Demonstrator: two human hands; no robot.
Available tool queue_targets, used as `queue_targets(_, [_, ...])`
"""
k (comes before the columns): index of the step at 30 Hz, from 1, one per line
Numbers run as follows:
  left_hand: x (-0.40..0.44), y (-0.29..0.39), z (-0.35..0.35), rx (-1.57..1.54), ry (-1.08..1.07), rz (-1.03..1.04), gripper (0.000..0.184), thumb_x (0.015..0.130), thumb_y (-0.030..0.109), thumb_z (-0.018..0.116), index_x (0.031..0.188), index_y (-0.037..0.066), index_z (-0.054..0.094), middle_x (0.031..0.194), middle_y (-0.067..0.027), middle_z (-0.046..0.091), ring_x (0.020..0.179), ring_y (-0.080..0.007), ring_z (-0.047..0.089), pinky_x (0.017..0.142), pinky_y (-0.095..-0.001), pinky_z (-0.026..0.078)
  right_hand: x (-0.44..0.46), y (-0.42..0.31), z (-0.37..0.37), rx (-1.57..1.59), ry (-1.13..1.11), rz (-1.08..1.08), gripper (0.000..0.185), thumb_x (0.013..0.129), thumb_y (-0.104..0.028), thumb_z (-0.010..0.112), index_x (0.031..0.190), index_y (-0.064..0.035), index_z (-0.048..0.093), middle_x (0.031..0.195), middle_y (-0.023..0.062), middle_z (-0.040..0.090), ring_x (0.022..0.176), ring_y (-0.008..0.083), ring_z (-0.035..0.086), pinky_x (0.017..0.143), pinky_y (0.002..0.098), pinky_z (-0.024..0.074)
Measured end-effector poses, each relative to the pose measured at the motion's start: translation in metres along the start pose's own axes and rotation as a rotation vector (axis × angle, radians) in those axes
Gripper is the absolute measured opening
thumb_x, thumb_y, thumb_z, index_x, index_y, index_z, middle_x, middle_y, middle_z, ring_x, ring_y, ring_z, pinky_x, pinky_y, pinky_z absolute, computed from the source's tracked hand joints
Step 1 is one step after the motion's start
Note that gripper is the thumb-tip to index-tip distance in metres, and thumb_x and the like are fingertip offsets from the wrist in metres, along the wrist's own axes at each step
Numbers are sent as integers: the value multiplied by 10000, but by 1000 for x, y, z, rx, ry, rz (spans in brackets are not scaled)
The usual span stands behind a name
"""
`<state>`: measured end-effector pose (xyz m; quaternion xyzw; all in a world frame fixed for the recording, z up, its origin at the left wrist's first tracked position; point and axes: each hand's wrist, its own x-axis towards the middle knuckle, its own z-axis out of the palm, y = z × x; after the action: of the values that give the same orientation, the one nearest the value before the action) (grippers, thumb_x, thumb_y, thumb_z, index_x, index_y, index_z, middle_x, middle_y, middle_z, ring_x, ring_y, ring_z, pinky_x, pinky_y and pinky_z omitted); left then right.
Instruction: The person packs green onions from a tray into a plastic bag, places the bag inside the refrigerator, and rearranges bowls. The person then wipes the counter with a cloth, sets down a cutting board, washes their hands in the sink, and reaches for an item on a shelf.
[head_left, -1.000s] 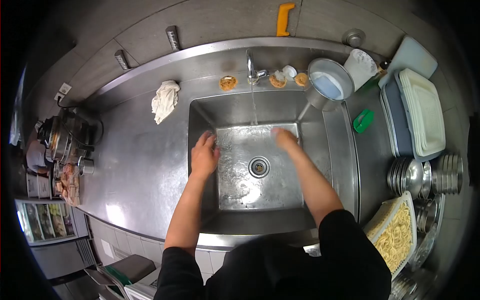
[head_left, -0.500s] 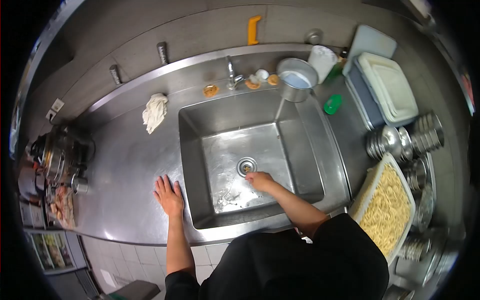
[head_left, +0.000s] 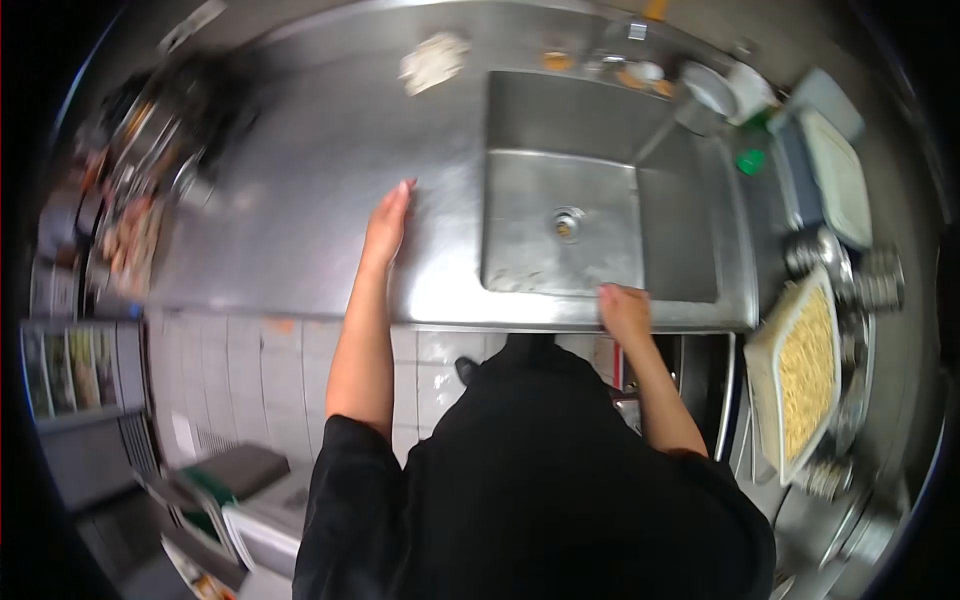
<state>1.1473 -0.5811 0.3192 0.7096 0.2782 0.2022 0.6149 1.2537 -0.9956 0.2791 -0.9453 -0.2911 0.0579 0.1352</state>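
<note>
My left hand (head_left: 388,225) is over the steel counter (head_left: 300,200), left of the sink, seen edge-on with its fingers stretched out and nothing in it. At the front rim of the steel sink (head_left: 600,180) is my right hand (head_left: 626,310), its fingers curled in; anything inside them is hidden. Small orange-brown bits show in the drain (head_left: 567,224). Behind the sink, the tap (head_left: 608,62) is blurred, with orange-brown scrubbers (head_left: 557,61) beside it. A crumpled white cloth (head_left: 434,62) lies at the back of the counter.
A metal pot (head_left: 705,98) stands at the sink's back right corner, near a green object (head_left: 750,161). Further right are stacked trays (head_left: 838,180), metal bowls (head_left: 812,250) and a basket of noodles (head_left: 808,370). Appliances (head_left: 150,130) crowd the far left. Chairs (head_left: 235,470) stand lower left.
The view has shifted, bringing more floor into sight. The running water seen earliest has stopped. My right hand has moved from near the drain to the front rim; my left hand has turned edge-on.
</note>
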Motion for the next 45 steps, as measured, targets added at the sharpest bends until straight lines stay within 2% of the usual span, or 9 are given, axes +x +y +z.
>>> queue_targets(3, [-50, -9, -86, -278, 363, 7, 451, 1012, 404, 467, 995, -16, 630, 967, -162, 684, 837, -203, 665, 760, -333, 526, -17, -26, 0, 173, 226, -301, 199, 940, -177, 552, 951, -25, 679, 864, 125, 709, 777, 285, 667, 803, 419, 498])
queue_targets(6, [-107, -73, -142, -393, 769, -15, 393, 1013, 340, 476, 807, 14, 552, 735, -106, 626, 557, -151, 576, 551, -290, 488, -37, -60, 2, 697, 265, -51, 176, 968, -127, 553, 1027, -12, 674, 870, 86, 707, 759, 188, 662, 785, 310, 511])
queue_targets(12, [-133, -114, -166, -460, 1130, 1, 341, 970, 248, 487, 678, 72, 504, 595, -69, 551, 426, -137, 485, 418, -260, 379, -47, -155, 14, 850, -448, -162, 164, 949, -138, 609, 1052, -28, 674, 887, 67, 702, 812, 138, 656, 750, 280, 517])
queue_targets(15, [-144, -189, -160, -406, 1114, -159, 296, 957, 282, 472, 747, 83, 535, 589, -52, 533, 474, -137, 523, 408, -268, 378, -43, -184, 8, 514, -609, -381, 201, 914, -193, 640, 1090, -103, 681, 952, 81, 705, 851, 197, 664, 772, 311, 513])
queue_targets(18, [-176, -289, -108, -207, 418, -607, 255, 918, 320, 542, 917, 72, 598, 746, -79, 617, 632, -170, 621, 437, -310, 476, -42, -201, 10, 450, -814, -160, 221, 922, -214, 625, 1105, -97, 671, 952, 87, 706, 841, 200, 664, 771, 315, 514])
queue_targets(21, [-185, -264, -7, 314, 18, -629, 728, 731, 547, 712, 1193, 2, 569, 1211, -267, 602, 1138, -360, 581, 1003, -411, 450, -39, -180, 52, 465, -869, -236, 235, 956, -191, 589, 1160, -89, 645, 937, 31, 704, 799, 82, 631, 627, 252, 496])
queue_targets(27, [-160, -208, 47, 429, 478, -602, 477, 845, 375, 644, 1164, 25, 586, 1103, -235, 615, 1089, -390, 585, 969, -487, 447, -44, -189, 65, 403, -910, -441, 268, 920, -255, 612, 1145, -118, 660, 962, 83, 709, 869, 202, 674, 803, 320, 515])
queue_targets(34, [-245, -178, -1, 703, 676, -32, 144, 878, 184, 633, 961, 69, 608, 960, -126, 652, 897, -336, 614, 803, -462, 429, -41, -164, 82, 424, -919, -413, 277, 906, -237, 621, 1139, -90, 649, 989, 123, 705, 888, 269, 672, 805, 378, 522])
queue_targets(45, [-315, -2, -113, 963, 512, 191, 142, 759, 153, 666, 736, 74, 550, 633, -103, 583, 592, -312, 599, 545, -425, 472, -63, -248, 92, 391, -147, -811, 783, 774, -167, 729, 1455, -77, 354, 1397, 185, 437, 1285, 370, 427, 1052, 465, 366])
